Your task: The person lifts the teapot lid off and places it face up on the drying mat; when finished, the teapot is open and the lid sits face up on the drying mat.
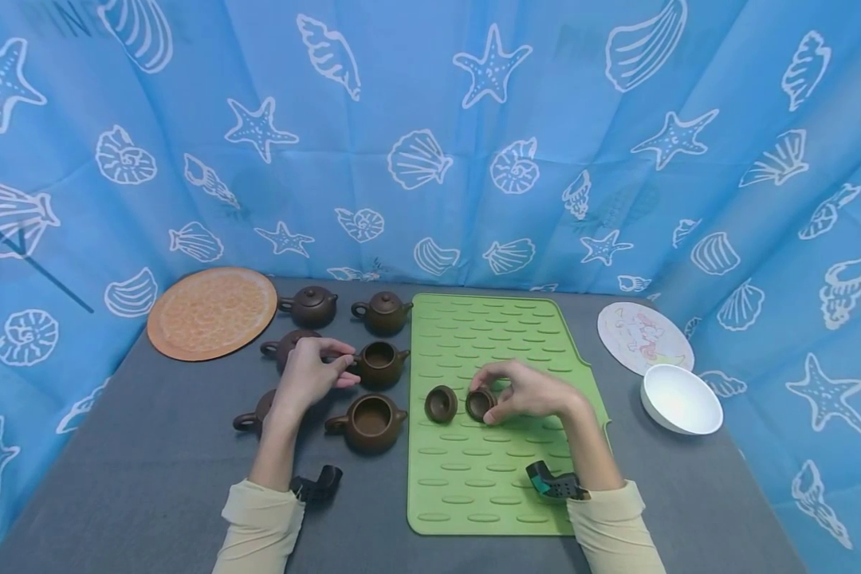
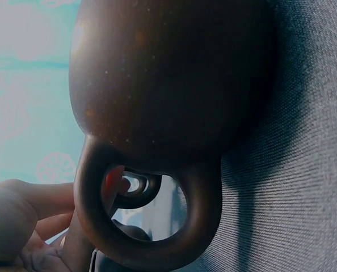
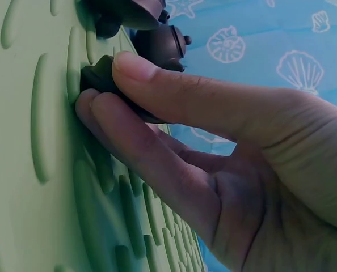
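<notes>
Right hand (image 1: 527,392) pinches a brown lid (image 1: 479,404) on the green mat (image 1: 502,335), beside a second lid (image 1: 441,403); the right wrist view shows thumb and forefinger (image 3: 174,93) clamping it. Left hand (image 1: 310,373), fingers loosely curled, rests by an uncovered teapot (image 1: 379,363). Farther back stand two lidded teapots (image 1: 383,312).

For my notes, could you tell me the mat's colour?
The mat is light green with raised oval ridges, clearest in the head view.
</notes>
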`<state>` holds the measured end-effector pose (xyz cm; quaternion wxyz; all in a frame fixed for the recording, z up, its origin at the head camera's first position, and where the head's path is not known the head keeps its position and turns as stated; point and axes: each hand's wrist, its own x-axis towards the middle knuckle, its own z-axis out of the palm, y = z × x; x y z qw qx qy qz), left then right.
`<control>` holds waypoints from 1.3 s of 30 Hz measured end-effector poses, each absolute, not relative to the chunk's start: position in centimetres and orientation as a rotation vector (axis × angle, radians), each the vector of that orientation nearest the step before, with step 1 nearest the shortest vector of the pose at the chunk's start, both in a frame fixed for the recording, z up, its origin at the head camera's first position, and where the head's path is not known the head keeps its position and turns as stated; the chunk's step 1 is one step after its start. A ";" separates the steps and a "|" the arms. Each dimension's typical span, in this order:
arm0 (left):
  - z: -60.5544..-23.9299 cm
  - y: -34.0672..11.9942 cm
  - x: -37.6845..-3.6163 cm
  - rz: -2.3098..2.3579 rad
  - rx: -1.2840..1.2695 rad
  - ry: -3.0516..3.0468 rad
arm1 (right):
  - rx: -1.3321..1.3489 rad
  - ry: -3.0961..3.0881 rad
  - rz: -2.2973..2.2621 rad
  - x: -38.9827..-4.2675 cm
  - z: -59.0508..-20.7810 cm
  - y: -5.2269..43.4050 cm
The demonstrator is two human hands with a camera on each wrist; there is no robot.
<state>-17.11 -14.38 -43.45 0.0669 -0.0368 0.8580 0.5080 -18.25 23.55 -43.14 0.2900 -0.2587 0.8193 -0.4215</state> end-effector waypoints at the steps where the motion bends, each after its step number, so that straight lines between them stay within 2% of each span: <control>1: -43.4 -14.4 -17.1 1.530 -0.112 2.587 | -0.691 2.184 -1.120 -18.3 -43.1 23.5; 27: -43.4 -14.7 -17.5 1.565 -0.081 2.565 | -0.648 2.273 -1.173 -18.1 -41.8 23.4; 39: -41.9 -15.0 -20.4 1.533 -0.001 2.665 | -0.709 2.374 -1.266 -20.9 -39.9 19.3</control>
